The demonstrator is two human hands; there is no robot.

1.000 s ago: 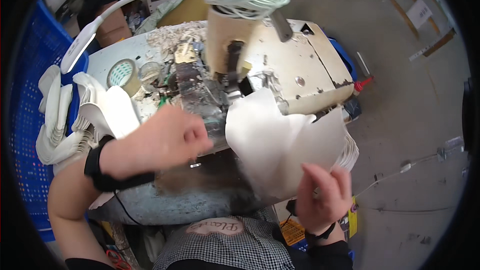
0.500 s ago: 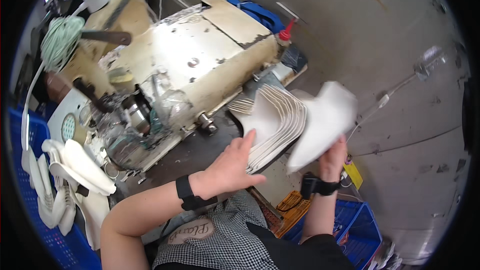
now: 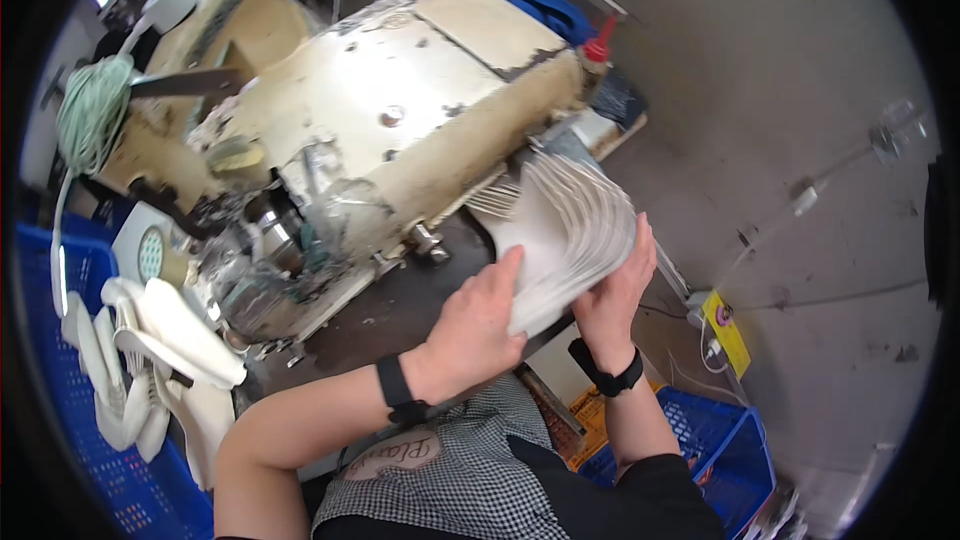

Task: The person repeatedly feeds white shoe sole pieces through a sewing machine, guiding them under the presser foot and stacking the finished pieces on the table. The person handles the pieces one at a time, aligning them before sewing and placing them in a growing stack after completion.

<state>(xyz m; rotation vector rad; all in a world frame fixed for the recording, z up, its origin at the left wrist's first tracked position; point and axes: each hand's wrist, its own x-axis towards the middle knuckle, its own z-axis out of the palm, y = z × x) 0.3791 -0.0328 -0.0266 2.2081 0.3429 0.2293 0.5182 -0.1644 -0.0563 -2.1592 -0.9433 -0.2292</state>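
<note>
Grey concrete floor (image 3: 800,70) fills the right side, with a dark desk (image 3: 390,310) carrying a big, worn cream sewing machine (image 3: 400,130) at the middle. Blue crates stand at the left edge (image 3: 50,390) and at the lower right (image 3: 720,440). White curved pieces (image 3: 170,340) hang in a heap over the left crate, beside the machine's head. A cone of pale green thread (image 3: 90,120) sits at the upper left. At the desk's right edge lies a fanned stack of white sheets (image 3: 570,230). The left hand (image 3: 475,325) presses flat on the stack's near side, its grip clenched on the sheets with the thumb on top. The right hand (image 3: 615,285) cups the stack's right edge, fingers wrapped around it. Both wrists wear black bands.
</note>
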